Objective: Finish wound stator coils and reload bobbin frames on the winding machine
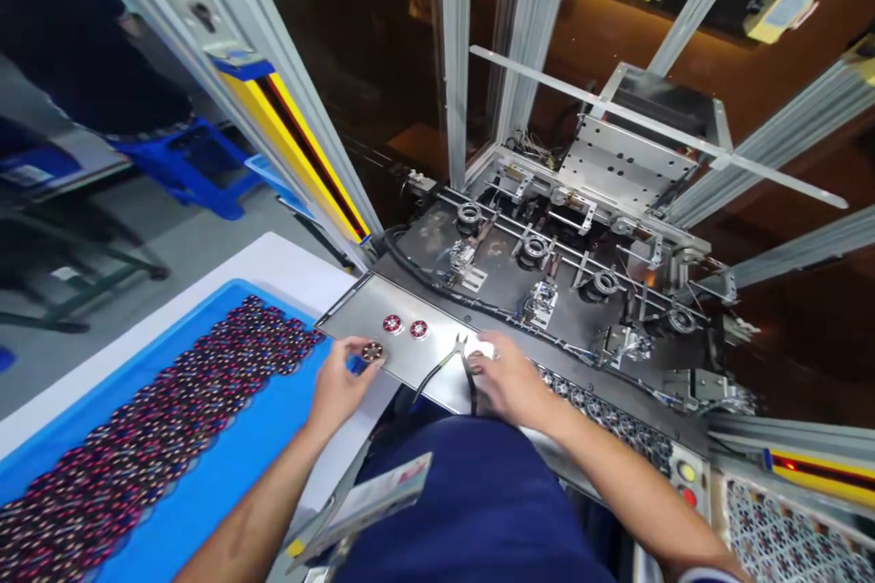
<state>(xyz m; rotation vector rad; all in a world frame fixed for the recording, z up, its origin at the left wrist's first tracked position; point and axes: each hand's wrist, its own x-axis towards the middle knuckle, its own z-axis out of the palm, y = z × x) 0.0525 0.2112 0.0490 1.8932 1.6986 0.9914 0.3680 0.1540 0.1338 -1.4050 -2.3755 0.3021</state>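
Lots of small round parts (pixel 164 419) sit in a blue tray (pixel 273 428) at the left. Next, the left hand (pixel 338 387) pinches one dark round part (pixel 373 352) by the near edge of the metal counter (pixel 362 305). Two red round parts (pixel 392 324) (close, but not touching) lie farther in. Then come pliers (pixel 459 349), tips toward the far edge. Beside them, the right hand (pixel 512 380) has bent fingers; I can't tell how far open it is or if it holds anything.
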